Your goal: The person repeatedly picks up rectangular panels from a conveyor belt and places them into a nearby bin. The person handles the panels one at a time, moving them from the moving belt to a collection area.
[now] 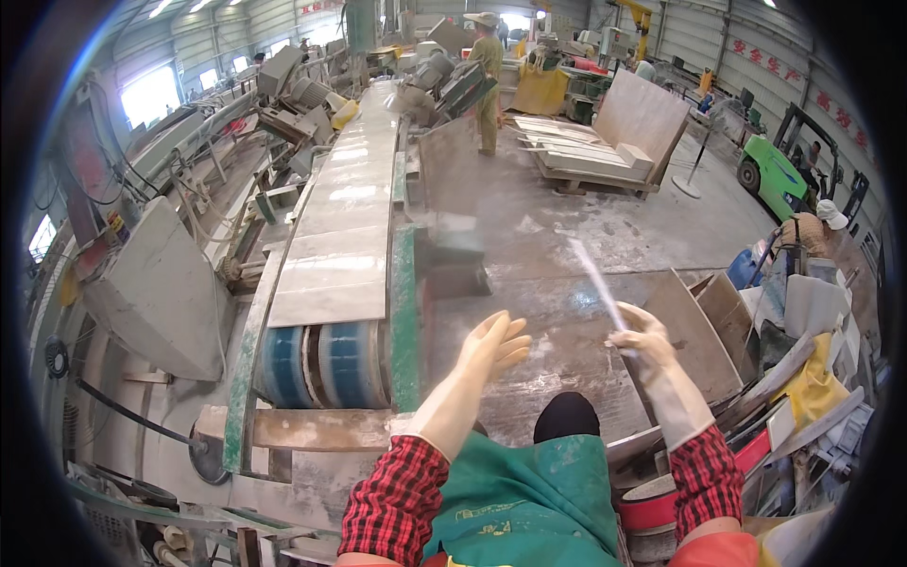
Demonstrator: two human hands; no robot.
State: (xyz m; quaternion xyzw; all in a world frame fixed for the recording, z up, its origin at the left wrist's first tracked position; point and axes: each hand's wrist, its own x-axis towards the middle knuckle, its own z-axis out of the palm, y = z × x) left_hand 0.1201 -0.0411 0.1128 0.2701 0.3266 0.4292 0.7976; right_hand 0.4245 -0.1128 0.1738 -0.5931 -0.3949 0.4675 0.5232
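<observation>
My right hand (647, 342), in a cream rubber glove, is closed on the lower end of a thin whitish strip (597, 274). The strip slants up and to the left; it is blurred, so its exact kind cannot be told. My left hand (493, 348), gloved alike, is raised with its fingers stretched out and holds nothing. Just left of it runs a roller conveyor, its green side rail (404, 312) nearest the hand. Pale stone slabs (331, 269) lie in a row along the conveyor, the closest ending above a blue roller (350, 364).
Broken slabs and a yellow cloth (814, 378) crowd my right side. A big pale stone block (161, 288) leans at the left. Farther off are a person in a hat (487, 80), a pallet of stone strips (590, 156) and a green forklift (779, 175).
</observation>
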